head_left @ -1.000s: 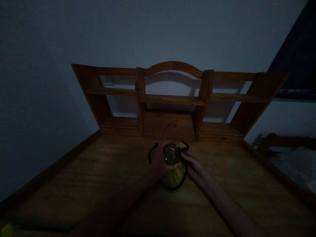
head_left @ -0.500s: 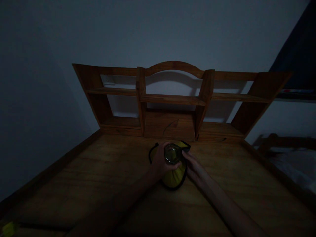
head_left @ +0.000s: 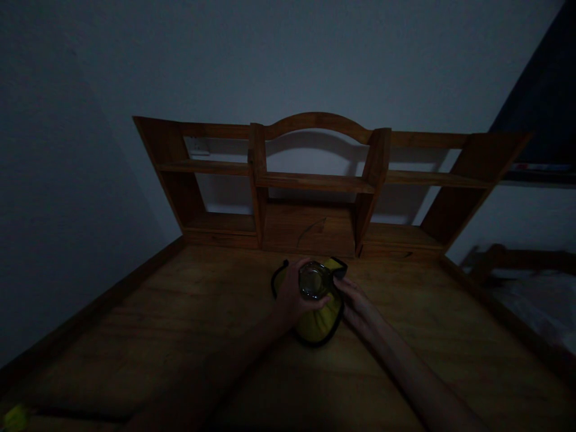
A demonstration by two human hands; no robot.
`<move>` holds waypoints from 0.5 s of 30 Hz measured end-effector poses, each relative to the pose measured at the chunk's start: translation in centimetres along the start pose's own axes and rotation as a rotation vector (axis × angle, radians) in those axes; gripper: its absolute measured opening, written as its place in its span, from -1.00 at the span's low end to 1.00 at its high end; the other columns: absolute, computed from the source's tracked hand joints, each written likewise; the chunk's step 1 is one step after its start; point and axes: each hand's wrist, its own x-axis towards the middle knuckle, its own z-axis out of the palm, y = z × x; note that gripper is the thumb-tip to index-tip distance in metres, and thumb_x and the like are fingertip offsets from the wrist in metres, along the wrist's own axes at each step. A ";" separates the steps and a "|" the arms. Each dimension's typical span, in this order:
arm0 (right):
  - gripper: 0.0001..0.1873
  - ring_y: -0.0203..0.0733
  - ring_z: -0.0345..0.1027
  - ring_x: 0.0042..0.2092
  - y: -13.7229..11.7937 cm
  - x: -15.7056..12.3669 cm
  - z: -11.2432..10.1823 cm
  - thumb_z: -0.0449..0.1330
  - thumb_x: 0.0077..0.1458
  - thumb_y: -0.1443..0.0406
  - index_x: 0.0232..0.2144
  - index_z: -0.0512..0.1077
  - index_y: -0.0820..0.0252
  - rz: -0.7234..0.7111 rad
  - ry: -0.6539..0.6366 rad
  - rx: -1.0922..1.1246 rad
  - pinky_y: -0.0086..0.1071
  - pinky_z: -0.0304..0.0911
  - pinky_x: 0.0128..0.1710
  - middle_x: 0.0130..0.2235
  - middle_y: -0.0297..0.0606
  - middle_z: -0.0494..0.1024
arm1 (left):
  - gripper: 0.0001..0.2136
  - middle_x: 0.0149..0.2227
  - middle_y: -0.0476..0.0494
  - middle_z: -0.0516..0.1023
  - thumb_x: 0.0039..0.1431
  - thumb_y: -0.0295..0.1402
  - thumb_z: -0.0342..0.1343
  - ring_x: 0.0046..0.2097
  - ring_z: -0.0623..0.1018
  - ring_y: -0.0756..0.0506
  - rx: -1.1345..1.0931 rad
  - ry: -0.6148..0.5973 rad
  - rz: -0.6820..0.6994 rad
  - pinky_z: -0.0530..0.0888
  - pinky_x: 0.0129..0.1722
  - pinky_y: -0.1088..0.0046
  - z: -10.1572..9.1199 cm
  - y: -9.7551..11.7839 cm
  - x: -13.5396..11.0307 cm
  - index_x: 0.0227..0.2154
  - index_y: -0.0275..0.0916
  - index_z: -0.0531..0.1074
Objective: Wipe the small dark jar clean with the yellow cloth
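- From my end of the head camera I see two bare hands meeting over the desk (head_left: 189, 306), near its back edge.
- The left hand (head_left: 288, 300) is curled around the glass (head_left: 314, 282), thumb on the near side and fingers on the far side, closed just as far as the glass's width allows.
- I find the glass in the middle of my view, its round end facing up at me, with the cloth (head_left: 315, 329) around and under it.
- The light is poor, so I can't say whether that end is the mouth or the base.
- The right hand (head_left: 360, 309) comes in from the other side, its thumb and fingers brought together on a raised fold of the cloth, just beside the glass.
- I make out the cloth as yellow with a black border; one rounded lobe of it spreads toward me, and another part shows beyond the left hand.
- Behind the hands I have the wooden rack (head_left: 315, 181), running along the back of the desk against the pale wall (head_left: 288, 60).
- At the lower left corner of my view sits a small yellow thing (head_left: 16, 417), blurred and well apart from both hands.
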 end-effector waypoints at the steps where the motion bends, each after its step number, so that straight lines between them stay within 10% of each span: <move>1: -0.71 -0.21 0.41 -0.07 0.0 0.0 -0.1 0.30 0.02 0.33 -0.15 0.50 0.25 0.002 -0.008 0.000 -0.36 0.26 0.03 -0.04 -0.17 0.50 | -0.18 0.04 -0.21 0.29 -0.25 -0.26 0.37 0.07 0.35 -0.17 0.004 0.004 0.008 0.35 0.08 0.22 0.0 0.0 0.0 0.12 -0.18 0.13; 15: -0.71 -0.20 0.41 -0.08 -0.8 -0.4 0.3 0.28 0.04 0.35 -0.13 0.51 0.21 0.059 -0.092 0.009 -0.38 0.29 -0.04 -0.07 -0.19 0.51 | -0.19 0.06 -0.18 0.28 -0.23 -0.24 0.37 0.07 0.34 -0.15 -0.009 -0.020 -0.025 0.34 0.08 0.27 -0.1 0.3 -0.1 0.12 -0.18 0.13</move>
